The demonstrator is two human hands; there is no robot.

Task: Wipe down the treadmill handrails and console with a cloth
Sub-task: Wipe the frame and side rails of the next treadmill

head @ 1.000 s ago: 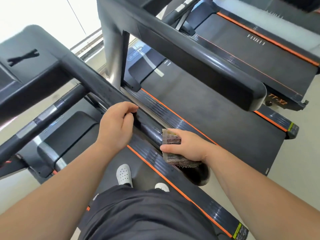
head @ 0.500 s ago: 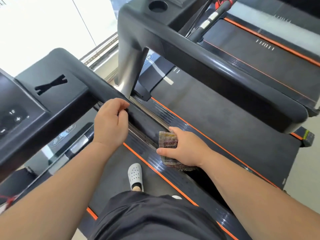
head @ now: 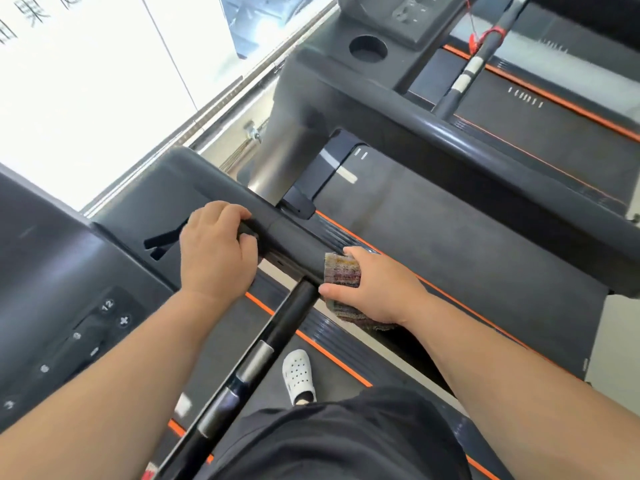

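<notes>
Progress up the handrail point(head: 294, 237) toward the console point(head: 52, 254) was made since the earlier frame. At centre frame the crossbar point(head: 291, 313) was now flanked by the left hand point(head: 218, 251), clamped on the handrail, and the right hand point(head: 381, 289). The cloth point(head: 343, 275) was pressed to the handrail beneath the right hand's curled fingers point(head: 356, 252), with the thumb at its lower edge.

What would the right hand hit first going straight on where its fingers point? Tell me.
Likely the handrail itself: the right hand presses the cloth against it. Sliding along it, the left hand gripping the rail comes next, though depth is unclear.
</notes>
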